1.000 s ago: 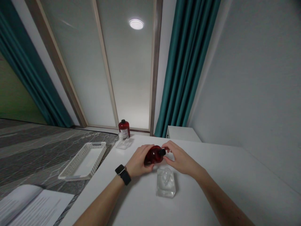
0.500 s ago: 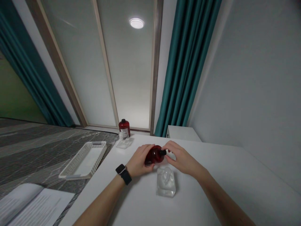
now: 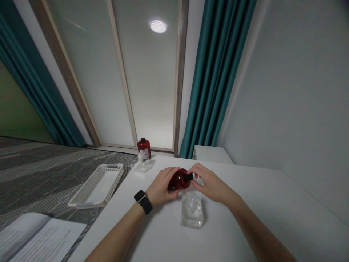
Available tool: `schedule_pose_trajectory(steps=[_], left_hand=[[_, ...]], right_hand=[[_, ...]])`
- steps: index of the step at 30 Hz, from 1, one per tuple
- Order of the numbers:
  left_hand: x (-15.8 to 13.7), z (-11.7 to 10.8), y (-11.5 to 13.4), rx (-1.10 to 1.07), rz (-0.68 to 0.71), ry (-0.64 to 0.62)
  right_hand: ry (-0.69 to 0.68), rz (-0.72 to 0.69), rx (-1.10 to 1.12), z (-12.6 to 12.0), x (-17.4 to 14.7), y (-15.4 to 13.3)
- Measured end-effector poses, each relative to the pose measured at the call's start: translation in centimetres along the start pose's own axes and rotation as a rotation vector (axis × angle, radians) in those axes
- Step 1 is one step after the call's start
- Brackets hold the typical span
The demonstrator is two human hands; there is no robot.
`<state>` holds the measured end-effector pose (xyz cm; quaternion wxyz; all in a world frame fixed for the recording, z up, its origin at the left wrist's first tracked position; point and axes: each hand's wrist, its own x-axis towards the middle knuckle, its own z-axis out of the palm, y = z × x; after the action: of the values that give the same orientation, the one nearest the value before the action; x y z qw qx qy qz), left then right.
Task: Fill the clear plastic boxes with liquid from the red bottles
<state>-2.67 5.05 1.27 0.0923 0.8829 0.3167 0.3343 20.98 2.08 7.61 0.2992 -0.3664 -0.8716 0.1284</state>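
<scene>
Bottle (image 3: 180, 179) in wide-curled left grip (image 3: 162, 185); right grip (image 3: 208, 182) pinches cap (image 3: 189, 177).

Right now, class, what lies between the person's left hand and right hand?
A red bottle, tipped over: the left hand grips its body, and its black cap points toward the right hand. The head view shows this.

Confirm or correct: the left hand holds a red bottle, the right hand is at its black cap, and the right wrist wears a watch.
Wrong wrist: the head view shows the watch on the wrist of the left hand. The rest stands.
</scene>
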Motion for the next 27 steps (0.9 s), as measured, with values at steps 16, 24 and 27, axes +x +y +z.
schedule_pose_trajectory(steps=[16, 24, 27], left_hand=[[-0.03, 0.05, -0.07, -0.007, -0.007, -0.002], [-0.02, 0.08, -0.16, 0.011, -0.004, 0.005], [-0.02, -0.13, -0.27, 0.004, -0.002, 0.001]], right_hand=[[-0.001, 0.004, -0.016, -0.01, -0.19, 0.36], [0.058, 0.205, -0.154, 0.93, 0.23, 0.31], [0.048, 0.101, -0.139, 0.81, 0.13, 0.21]])
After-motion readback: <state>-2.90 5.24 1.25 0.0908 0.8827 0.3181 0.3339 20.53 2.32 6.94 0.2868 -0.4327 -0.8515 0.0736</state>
